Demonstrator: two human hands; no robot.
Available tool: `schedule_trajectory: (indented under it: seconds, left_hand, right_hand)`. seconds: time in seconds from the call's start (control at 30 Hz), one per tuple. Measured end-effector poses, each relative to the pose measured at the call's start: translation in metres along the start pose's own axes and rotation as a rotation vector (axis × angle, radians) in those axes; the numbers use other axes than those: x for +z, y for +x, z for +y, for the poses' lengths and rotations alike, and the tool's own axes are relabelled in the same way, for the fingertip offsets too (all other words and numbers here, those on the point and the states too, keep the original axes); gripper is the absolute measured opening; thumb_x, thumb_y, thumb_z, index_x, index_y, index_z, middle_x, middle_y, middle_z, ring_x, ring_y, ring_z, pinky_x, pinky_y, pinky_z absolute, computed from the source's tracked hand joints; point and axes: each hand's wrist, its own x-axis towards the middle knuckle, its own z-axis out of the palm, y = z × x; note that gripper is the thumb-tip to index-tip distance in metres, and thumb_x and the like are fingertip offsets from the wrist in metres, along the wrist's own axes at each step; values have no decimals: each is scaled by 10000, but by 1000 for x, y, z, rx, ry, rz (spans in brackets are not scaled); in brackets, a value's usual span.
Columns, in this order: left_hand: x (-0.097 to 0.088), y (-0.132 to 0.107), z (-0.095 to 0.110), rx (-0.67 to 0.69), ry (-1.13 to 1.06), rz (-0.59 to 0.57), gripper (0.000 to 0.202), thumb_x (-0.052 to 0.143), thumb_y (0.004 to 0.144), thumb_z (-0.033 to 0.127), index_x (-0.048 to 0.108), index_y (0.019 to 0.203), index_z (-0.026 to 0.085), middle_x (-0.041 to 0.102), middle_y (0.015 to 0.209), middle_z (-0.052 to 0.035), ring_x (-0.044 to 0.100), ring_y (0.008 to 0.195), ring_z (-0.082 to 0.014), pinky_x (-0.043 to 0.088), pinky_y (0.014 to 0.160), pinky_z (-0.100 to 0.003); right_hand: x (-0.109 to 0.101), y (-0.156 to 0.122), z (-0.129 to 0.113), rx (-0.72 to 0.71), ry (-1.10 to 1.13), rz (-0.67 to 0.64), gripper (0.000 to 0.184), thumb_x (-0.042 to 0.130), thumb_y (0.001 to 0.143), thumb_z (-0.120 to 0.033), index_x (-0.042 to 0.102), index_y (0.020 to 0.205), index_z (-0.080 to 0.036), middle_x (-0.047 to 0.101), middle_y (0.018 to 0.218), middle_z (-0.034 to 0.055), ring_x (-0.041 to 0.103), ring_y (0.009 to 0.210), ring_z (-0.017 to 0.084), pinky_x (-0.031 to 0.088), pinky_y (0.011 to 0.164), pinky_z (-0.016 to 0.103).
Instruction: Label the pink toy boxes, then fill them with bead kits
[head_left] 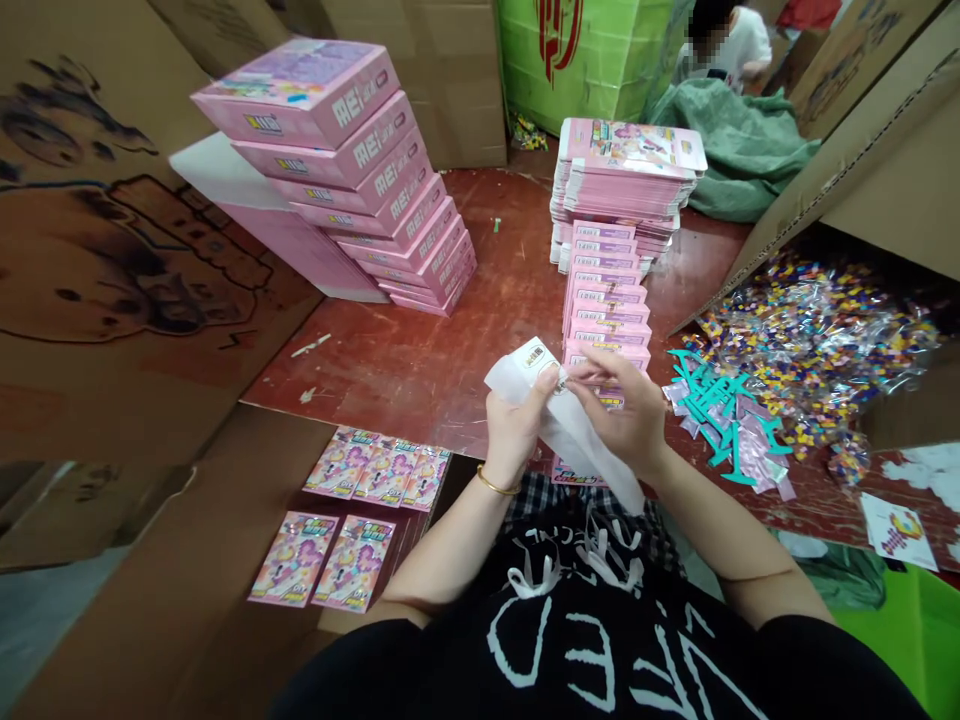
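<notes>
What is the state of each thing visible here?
White strip, bent and held
Left hand, closed on the strip
Right hand, fingertips at the strip
Pink boxes at left, stacked
Pink cartons at back, stacked
Pink packs, in an overlapping row
Printed packets, lying flat
Teal pieces, heaped
Colourful bagged pieces, piled
Green sack, crumpled

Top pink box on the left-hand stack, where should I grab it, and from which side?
Probably across two opposite side walls, coming from above: the top pink box lies flat with no other box over it. The wall with large white letters is exposed for the right hand; the opposite wall, for the left hand, is hidden. The next box below blocks the underside.
</notes>
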Motion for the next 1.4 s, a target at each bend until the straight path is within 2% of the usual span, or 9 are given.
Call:
schedule_trajectory:
  seconds: [0.13,0.23,0.43,0.57,0.8,1.0,1.1,1.2,1.4]
  left_hand:
    - [-1,6,6,-152,-164,7,366,873,630,382,727,857,135,746,795,-37,675,650,-151,530,652,-247]
    - [-6,12,13,-258,-228,-21,387,876,613,400,717,830,122,731,740,-42,670,613,-155,544,640,-262]
    - [-28,23,22,-238,-196,60,371,895,594,348,720,833,125,723,713,-22,658,590,-125,533,615,-215]
    - [-39,34,27,-205,-164,115,358,890,603,351,722,825,126,728,701,-21,674,595,-136,537,608,-215]
    - [-46,51,27,-178,-158,174,365,914,570,348,733,798,128,720,675,1,667,579,-106,535,584,-165]
    - [-44,54,28,-217,-156,156,368,923,554,361,730,761,125,717,653,-5,666,558,-109,539,546,-154]
    - [-44,54,32,-293,-166,146,393,931,523,372,724,743,122,706,621,-12,652,522,-120,530,489,-164]
    - [-44,54,35,-348,-176,126,406,940,496,375,716,719,121,696,599,-13,638,491,-123,516,443,-166]
    - [-43,57,34,-344,-179,123,406,943,494,371,715,714,118,700,604,-15,647,498,-127,532,457,-166]
  right_hand:
    - [0,-7,-4,-78,58,-23,367,626,901,-228,561,1196,-435,707,867,5,705,831,244,579,839,514]
    - [-19,22,13,-63,83,59,368,667,887,-260,543,1207,-394,686,891,17,699,848,235,583,850,478]
    - [-59,154,133,66,-11,-59,371,661,827,-268,551,1181,-265,607,837,23,617,785,201,536,746,379]
    - [-57,197,189,116,-52,-268,364,626,740,-185,573,1098,-227,565,798,-6,562,702,154,502,681,317]
    - [-45,204,197,131,-5,-496,461,612,692,-127,567,1141,-221,574,813,-7,518,652,135,479,636,296]
    - [-40,207,215,65,-128,-412,513,736,627,-125,610,1118,-201,565,1011,48,543,784,167,532,797,375]
    - [-46,216,224,17,-174,-299,344,764,683,-207,632,1001,-207,554,1093,77,554,888,200,515,896,424]
    - [-49,228,231,91,-253,-296,60,661,789,-215,604,794,-198,567,892,55,539,794,192,507,872,443]
    - [-36,235,232,162,-386,-385,77,626,779,-159,597,712,-182,590,782,47,534,730,194,499,799,416]
